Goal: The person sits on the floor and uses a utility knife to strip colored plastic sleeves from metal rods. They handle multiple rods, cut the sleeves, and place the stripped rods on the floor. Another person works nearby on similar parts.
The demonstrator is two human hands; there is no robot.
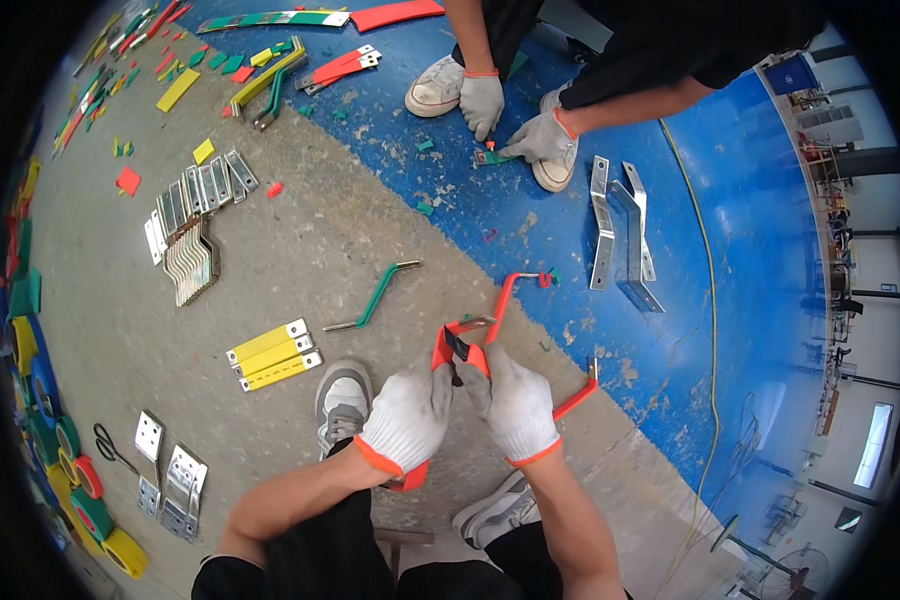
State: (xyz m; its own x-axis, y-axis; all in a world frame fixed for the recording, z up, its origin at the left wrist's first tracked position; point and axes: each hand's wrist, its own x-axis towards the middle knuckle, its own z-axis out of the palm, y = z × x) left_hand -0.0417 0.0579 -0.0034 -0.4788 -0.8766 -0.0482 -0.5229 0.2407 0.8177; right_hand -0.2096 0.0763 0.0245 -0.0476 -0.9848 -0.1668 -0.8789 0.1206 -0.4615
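Head view: both of the person's white-gloved hands meet over the grey concrete floor, just ahead of the grey sneaker. The left hand has its fingers curled shut around one end of a long bent metal bar sleeved in orange-red plastic. The right hand is also closed, pinching what looks like a small dark blade or tool against the bar's bare metal tip. The bar runs away from the hands over the line where the concrete meets the blue-painted floor, and a second orange limb pokes out to the right of the right hand.

The danger I see is the tool slipping off the sleeve toward the left thumb, since the two hands sit touching and the gloves are only thin fabric. The far end of the bar hangs unsupported, so it could swing or twist in the grip.

Around them: a green-sleeved bent rod lies near, up and to the left; three yellow-sleeved flat bars lie left of the sneaker; bare metal plates and black scissors sit at the lower left. Bent bare steel brackets rest on the blue paint to the right. Another person's gloved hands work at the top, well apart. Nothing blocks the hands.
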